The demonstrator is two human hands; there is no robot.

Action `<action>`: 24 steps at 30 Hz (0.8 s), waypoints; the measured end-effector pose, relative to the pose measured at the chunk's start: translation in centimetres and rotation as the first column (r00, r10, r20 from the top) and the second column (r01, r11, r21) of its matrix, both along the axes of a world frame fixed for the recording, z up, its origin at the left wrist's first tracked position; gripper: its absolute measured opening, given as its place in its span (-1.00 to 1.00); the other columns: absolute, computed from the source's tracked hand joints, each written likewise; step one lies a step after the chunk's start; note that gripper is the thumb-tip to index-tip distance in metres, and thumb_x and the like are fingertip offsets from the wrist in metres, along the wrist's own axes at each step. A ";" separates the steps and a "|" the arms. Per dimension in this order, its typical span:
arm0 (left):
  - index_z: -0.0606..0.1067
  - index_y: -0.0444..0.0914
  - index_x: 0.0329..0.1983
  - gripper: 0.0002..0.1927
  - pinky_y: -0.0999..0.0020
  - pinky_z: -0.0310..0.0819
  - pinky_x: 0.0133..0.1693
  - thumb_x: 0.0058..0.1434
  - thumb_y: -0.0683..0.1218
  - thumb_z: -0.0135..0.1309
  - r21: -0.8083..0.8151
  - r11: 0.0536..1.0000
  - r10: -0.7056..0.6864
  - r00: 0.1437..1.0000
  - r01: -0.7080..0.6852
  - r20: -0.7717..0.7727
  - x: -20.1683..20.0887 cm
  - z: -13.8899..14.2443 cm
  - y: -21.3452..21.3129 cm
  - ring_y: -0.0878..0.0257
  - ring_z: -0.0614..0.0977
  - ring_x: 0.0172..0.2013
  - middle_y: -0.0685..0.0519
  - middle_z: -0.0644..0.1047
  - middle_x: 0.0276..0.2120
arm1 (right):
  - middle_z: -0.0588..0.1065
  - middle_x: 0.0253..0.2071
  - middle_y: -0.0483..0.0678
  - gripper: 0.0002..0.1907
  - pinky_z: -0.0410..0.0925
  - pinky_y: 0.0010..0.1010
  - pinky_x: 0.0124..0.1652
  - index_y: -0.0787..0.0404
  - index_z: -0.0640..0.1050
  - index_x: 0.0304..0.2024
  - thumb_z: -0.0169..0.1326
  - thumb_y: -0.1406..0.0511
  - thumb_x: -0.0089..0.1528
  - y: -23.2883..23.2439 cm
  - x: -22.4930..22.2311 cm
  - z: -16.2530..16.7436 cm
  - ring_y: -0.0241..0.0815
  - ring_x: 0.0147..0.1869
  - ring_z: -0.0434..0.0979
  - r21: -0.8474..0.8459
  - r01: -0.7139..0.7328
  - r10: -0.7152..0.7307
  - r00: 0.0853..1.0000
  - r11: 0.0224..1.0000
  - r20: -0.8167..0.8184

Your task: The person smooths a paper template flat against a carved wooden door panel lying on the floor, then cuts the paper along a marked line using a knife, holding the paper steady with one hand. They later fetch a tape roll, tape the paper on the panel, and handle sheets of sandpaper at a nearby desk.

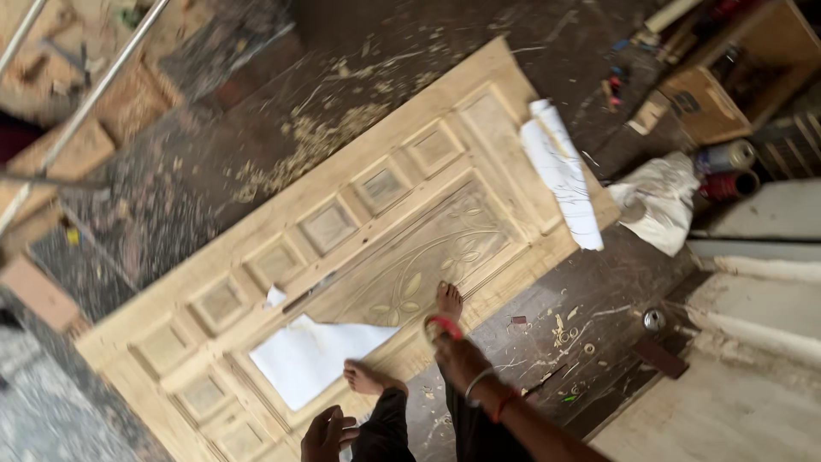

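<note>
A pale carved wooden door (342,231) lies flat on the floor, running from lower left to upper right. My bare feet stand on its near edge, the left foot (369,378) and the right foot (448,299). My right hand (457,352) hangs over the right foot, closed around a small ring-shaped thing with a red edge (443,325). Bangles and a red thread circle that wrist. At the bottom edge, beside my dark trouser leg, my left hand (325,435) has its fingers curled, and nothing shows in it.
A white paper sheet (308,355) lies on the door by my left foot, and a rolled white paper (560,171) lies at its far end. Nearby are a white cloth (658,201), two cans (727,158), a wooden box (727,77), metal pipes (94,85) and sawdust (308,141).
</note>
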State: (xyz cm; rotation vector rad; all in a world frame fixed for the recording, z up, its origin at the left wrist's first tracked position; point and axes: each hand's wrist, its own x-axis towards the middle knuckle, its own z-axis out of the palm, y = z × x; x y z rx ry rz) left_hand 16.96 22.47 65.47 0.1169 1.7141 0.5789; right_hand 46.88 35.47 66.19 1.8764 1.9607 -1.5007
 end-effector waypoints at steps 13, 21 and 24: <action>0.53 -0.35 0.06 -0.62 0.28 0.59 -0.22 0.32 -0.01 0.01 0.352 0.809 -0.399 0.879 0.471 -0.261 11.2 12.8 23.3 0.14 0.75 -0.27 -0.09 0.70 -0.24 | 0.60 -0.05 0.15 -0.56 0.47 -0.18 -0.01 0.27 0.53 0.07 0.21 0.22 0.19 16.8 21.1 6.2 0.11 0.03 0.62 0.373 0.392 -0.369 0.920 0.841 -0.133; 0.53 -0.34 0.02 -0.63 0.36 0.64 -0.21 0.28 0.00 0.05 0.424 0.647 -0.533 0.774 0.633 -0.342 12.4 12.7 33.7 0.21 0.79 -0.27 -0.03 0.72 -0.28 | 0.67 -0.20 0.05 -0.67 0.52 -0.20 -0.07 0.13 0.58 0.00 0.19 0.19 0.21 17.4 19.4 7.5 0.02 -0.07 0.69 0.192 0.475 -0.466 0.880 0.859 -0.094; 0.54 -0.34 0.04 -0.61 0.31 0.63 -0.24 0.25 0.00 0.09 0.396 0.665 -0.541 0.774 0.634 -0.330 11.1 10.8 37.8 0.16 0.79 -0.30 -0.06 0.72 -0.30 | 0.66 -0.18 0.08 -0.69 0.53 -0.21 -0.05 0.13 0.60 -0.03 0.21 0.17 0.22 17.9 17.6 7.7 0.02 -0.06 0.69 0.063 0.514 -0.514 0.858 0.855 -0.021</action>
